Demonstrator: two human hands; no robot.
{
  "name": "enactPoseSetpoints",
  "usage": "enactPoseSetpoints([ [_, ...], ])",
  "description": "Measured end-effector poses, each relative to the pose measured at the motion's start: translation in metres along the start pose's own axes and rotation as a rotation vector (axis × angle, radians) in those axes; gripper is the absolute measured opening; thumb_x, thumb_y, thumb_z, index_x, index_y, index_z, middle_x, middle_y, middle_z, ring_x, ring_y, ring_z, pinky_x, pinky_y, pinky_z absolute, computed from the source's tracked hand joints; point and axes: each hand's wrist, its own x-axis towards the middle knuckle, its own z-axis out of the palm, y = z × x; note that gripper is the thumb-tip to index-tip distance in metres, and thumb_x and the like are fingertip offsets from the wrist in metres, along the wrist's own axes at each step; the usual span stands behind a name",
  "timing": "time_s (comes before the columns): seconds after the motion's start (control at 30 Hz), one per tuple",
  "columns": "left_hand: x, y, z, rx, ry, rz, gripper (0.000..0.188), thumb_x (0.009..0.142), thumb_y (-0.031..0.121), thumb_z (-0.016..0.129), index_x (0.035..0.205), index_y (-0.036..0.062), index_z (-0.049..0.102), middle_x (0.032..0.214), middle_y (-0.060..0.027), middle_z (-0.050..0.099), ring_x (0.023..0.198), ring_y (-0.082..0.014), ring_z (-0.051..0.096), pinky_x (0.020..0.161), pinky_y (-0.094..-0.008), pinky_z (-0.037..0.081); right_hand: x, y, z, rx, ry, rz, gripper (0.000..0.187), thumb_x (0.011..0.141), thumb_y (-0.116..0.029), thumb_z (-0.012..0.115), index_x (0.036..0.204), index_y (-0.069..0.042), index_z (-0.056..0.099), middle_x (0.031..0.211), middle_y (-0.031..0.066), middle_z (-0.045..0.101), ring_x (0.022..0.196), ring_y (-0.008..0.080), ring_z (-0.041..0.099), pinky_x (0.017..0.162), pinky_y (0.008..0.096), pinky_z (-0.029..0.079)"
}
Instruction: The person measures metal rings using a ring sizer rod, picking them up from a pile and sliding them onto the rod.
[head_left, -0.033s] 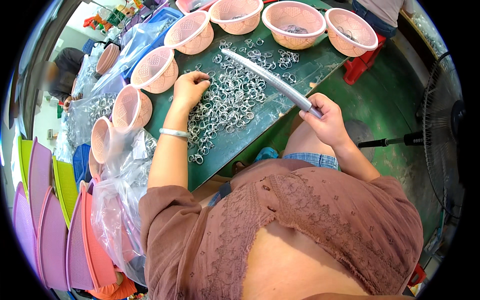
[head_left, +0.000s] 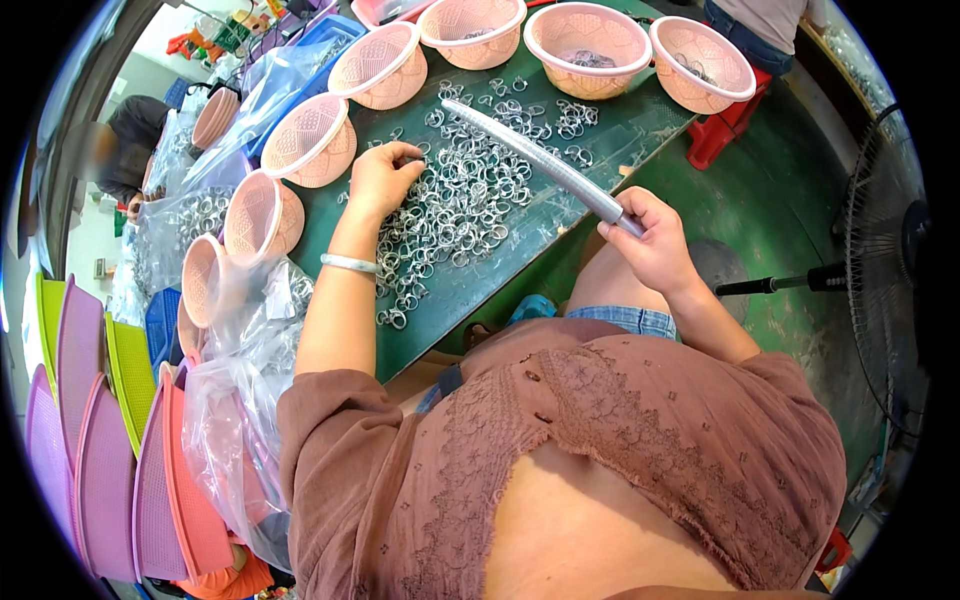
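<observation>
My right hand (head_left: 655, 238) grips the thick end of a tapered silver ring mandrel (head_left: 540, 160). Its thin end points up and left over the table, and no ring shows on it. Below it a loose pile of silver rings (head_left: 460, 200) spreads across the green tabletop. My left hand (head_left: 385, 178), with a pale bangle on the wrist, is at the pile's left edge. Its thumb and fingers are pinched together; whatever is between the tips is too small to make out.
Pink mesh baskets (head_left: 378, 65) curve along the table's far and left edges; some hold rings. Clear plastic bags (head_left: 240, 370) lie at the left beside stacked purple and green baskets (head_left: 95, 430). To the right stand a black fan (head_left: 880, 260) and a red stool (head_left: 715, 140).
My left hand has shifted very slightly to the right at the fingertips. The right hand and the mandrel stay in place.
</observation>
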Motion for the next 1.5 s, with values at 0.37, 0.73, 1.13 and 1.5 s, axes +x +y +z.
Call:
enactPoseSetpoints([
  [0.37, 0.014, 0.012, -0.003, -0.531, 0.028, -0.222, 0.013, 0.083, 0.016, 0.059, 0.087, 0.0039, 0.061, 0.070, -0.0001, 0.057, 0.057, -0.0094, 0.047, 0.050, -0.0213, 0.037, 0.003, 0.000, 0.004, 0.002, -0.023, -0.019, 0.018, 0.069, -0.008, 0.069, 0.074, -0.002, 0.053, 0.067, 0.0069, 0.049, 0.057, 0.0172, 0.049, 0.053, 0.0284, 0.039],
  [0.73, -0.039, 0.053, 0.011, -1.365, 0.034, 0.090, 0.006, 0.089, 0.006, 0.052, 0.095, 0.0064, 0.055, 0.084, -0.0070, 0.061, 0.061, -0.0073, 0.045, 0.050, -0.0190, 0.037, 0.006, -0.021, 0.015, -0.071, -0.012, -0.138, 0.016, 0.069, -0.004, 0.065, 0.075, -0.002, 0.051, 0.069, 0.0094, 0.047, 0.057, 0.0216, 0.048, 0.052, 0.0305, 0.037],
  [1.13, -0.050, 0.070, 0.018, -1.362, 0.147, -0.049, 0.012, 0.082, 0.010, 0.065, 0.088, 0.0055, 0.056, 0.080, -0.0023, 0.059, 0.056, -0.0037, 0.040, 0.048, -0.0183, 0.032, 0.002, -0.025, 0.016, -0.343, 0.165, -0.403, 0.016, 0.066, -0.003, 0.065, 0.074, -0.004, 0.050, 0.077, 0.0094, 0.052, 0.058, 0.0298, 0.054, 0.050, 0.0363, 0.044],
  [1.5, -0.081, 0.086, 0.037, -1.441, -0.371, -0.073, 0.037, 0.076, 0.005, 0.068, 0.109, -0.0038, 0.055, 0.085, -0.0030, 0.058, 0.061, -0.0050, 0.041, 0.052, -0.0178, 0.032, 0.006, -0.037, 0.020, -0.465, 0.195, -0.611, 0.018, 0.059, -0.003, 0.063, 0.070, -0.006, 0.050, 0.077, 0.0060, 0.052, 0.056, 0.0235, 0.052, 0.050, 0.0328, 0.042],
])
